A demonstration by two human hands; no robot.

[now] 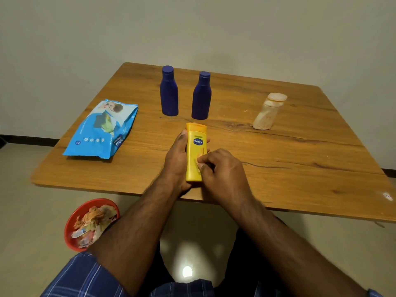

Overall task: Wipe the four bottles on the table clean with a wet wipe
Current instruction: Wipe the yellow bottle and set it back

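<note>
Here, smooth yellow plastic bottle (194, 155), flattish, cap end pointing away, long axis running front-to-back over the wood-grain bench (300, 159). Left hand (177, 159) fingers wrap it; right hand (220, 168) fingers pinch a barely visible wipe against its face. Two matte blue bottles (185, 95) upright behind, a cloudy beige bottle (267, 112) right. Plain pale wall.

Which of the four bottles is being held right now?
The yellow bottle, gripped by the left hand; the two blue ones and the beige one stand untouched.
</note>
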